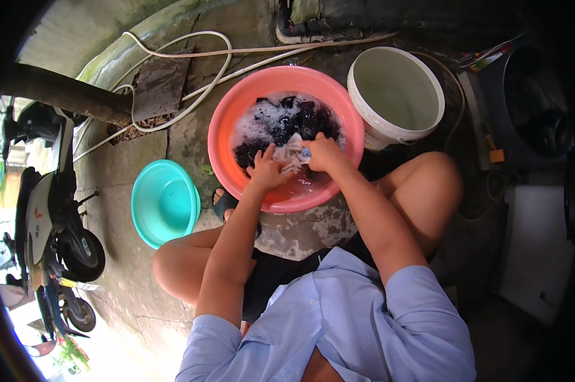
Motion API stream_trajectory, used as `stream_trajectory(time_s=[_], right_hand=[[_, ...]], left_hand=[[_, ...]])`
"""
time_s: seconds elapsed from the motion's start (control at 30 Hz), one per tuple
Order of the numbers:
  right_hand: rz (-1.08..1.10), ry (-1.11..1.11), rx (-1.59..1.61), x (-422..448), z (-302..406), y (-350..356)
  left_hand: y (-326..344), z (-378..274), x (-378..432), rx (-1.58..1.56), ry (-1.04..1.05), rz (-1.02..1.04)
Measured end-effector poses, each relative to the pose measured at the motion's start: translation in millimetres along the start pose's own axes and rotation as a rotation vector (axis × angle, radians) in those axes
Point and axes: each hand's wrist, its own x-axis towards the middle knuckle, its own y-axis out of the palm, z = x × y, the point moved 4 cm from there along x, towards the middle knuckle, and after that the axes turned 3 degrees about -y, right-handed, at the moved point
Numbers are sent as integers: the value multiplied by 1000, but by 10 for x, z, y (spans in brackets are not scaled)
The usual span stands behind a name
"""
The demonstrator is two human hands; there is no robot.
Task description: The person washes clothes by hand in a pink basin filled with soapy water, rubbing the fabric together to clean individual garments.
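Observation:
A round pink plastic basin stands on the floor between my knees, with sudsy water and soaked dark cloth in it. Over its near half, my right hand is closed on a wet, light-coloured cloth that has a small blue patch beside the fingers. My left hand lies at the left side of the same cloth, fingers spread and touching it; whether it grips any of the cloth is hard to tell. The parts of the cloths under the suds are hidden.
A white plastic bucket holding water stands against the basin's right side. To the left is a turquoise basin. A pale hose loops across the floor behind, near a post. Scooters are parked at far left.

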Motion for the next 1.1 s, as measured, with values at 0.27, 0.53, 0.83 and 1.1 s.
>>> stream_trajectory(time_s=[0.27, 0.53, 0.83, 1.1], right_hand=[[421, 44, -286, -76, 180, 338], [381, 155, -414, 162, 33, 1020], [224, 143, 200, 198, 102, 450], [-520, -101, 1347, 200, 452, -871]], left_hand=[[461, -229, -119, 309, -54, 747], [340, -261, -2, 326, -97, 517], [-82, -349, -63, -68, -414, 262], [-1597, -519, 49, -1307, -449, -376]])
